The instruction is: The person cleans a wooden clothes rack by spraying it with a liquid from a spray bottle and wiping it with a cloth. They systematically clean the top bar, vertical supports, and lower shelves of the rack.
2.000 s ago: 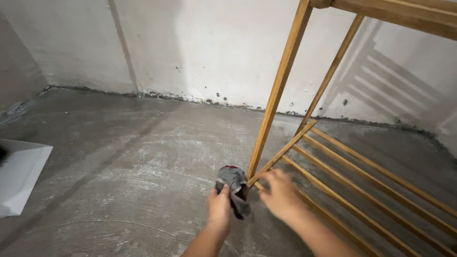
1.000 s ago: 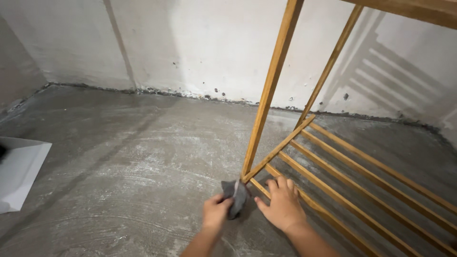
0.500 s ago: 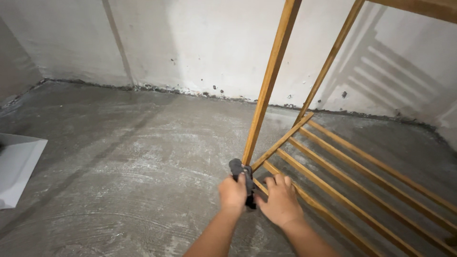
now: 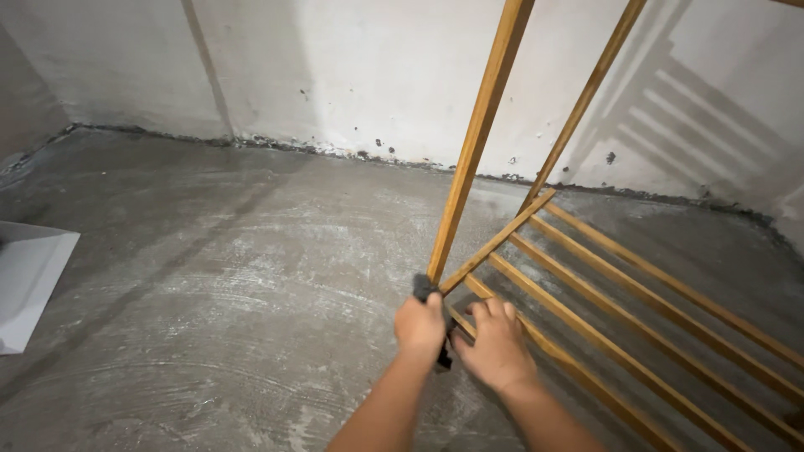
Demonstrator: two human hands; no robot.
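A wooden slatted rack [image 4: 586, 276] stands on the concrete floor, its front leg [image 4: 473, 159] rising to the top of the view. My left hand [image 4: 421, 325] is closed around a dark grey cloth [image 4: 423, 287] and presses it against the foot of that leg. Beside it, my right hand [image 4: 496, 345] rests with fingers spread on the low front slats of the rack, touching the cloth's lower end [image 4: 443, 360].
A rough grey concrete floor [image 4: 218, 276] meets stained white walls [image 4: 335, 75] at the back. A white sheet-like object [image 4: 29, 280] lies at the left edge. The rack's slats fill the right side down to the floor.
My hands and the cloth have moved from the floor beside the rack up to the foot of the front leg. The left hand has closed tighter on the cloth.
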